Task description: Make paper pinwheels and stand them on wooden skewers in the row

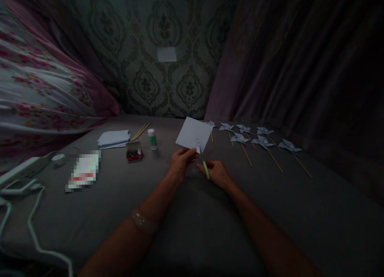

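My left hand [181, 163] pinches the lower corner of a white square sheet of paper [192, 132], held up off the table. In my right hand [218, 173] is a pair of scissors [206, 170] with light green handles. The scissor blades lie over the paper near its lower corner; whether they are cutting into it I cannot tell. To the right lie several white paper pinwheels [262, 142] on thin wooden sticks.
On the left are a stack of white paper [113, 138], wooden sticks [141, 132], a green-and-white bottle [153, 140] and a small open red box [134, 154]. Further left sit a white round cap [58, 160], a blurred packet [85, 170] and a power strip [24, 173] with a cable [37, 241].
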A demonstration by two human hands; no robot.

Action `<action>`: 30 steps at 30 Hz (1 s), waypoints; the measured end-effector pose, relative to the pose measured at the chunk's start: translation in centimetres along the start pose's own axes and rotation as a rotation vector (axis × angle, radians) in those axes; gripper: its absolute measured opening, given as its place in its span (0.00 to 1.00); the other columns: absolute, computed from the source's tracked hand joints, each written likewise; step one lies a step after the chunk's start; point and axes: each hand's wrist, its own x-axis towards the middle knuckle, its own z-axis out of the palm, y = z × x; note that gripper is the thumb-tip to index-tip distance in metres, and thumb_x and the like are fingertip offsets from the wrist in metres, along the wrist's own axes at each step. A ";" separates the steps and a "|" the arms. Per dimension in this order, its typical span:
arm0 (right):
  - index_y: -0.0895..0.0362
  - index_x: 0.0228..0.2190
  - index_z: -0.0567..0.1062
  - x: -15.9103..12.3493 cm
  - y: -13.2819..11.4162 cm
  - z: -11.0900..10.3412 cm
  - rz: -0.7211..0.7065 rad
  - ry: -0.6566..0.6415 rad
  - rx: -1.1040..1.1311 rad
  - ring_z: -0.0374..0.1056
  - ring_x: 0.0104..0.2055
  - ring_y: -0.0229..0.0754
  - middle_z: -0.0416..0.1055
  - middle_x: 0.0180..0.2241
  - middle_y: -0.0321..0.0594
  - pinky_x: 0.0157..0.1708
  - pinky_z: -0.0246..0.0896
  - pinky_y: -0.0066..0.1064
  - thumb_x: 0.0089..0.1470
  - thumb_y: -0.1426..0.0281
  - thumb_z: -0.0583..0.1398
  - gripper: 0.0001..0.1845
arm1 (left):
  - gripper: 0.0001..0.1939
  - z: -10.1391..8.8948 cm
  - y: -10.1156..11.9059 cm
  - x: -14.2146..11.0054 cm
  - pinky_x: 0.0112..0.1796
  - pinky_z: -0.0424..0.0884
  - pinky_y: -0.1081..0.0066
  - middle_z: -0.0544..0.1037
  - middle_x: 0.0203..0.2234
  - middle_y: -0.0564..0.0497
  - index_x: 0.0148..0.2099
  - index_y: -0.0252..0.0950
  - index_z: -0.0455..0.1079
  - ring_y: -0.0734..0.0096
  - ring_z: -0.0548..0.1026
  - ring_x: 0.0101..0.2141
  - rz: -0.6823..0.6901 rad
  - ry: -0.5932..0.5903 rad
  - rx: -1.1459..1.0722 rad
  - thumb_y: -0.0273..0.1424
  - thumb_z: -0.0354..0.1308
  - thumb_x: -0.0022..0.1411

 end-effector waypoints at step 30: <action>0.58 0.13 0.68 0.0 0.0 0.0 0.031 0.027 -0.022 0.57 0.19 0.34 0.62 0.14 0.33 0.20 0.50 0.26 0.40 0.50 0.61 0.24 | 0.10 0.3 0.7 -0.4 0.25 0.65 0.76 0.77 0.22 0.52 0.25 0.33 0.72 0.78 0.72 0.22 -0.099 -0.039 -0.145 0.27 0.70 0.40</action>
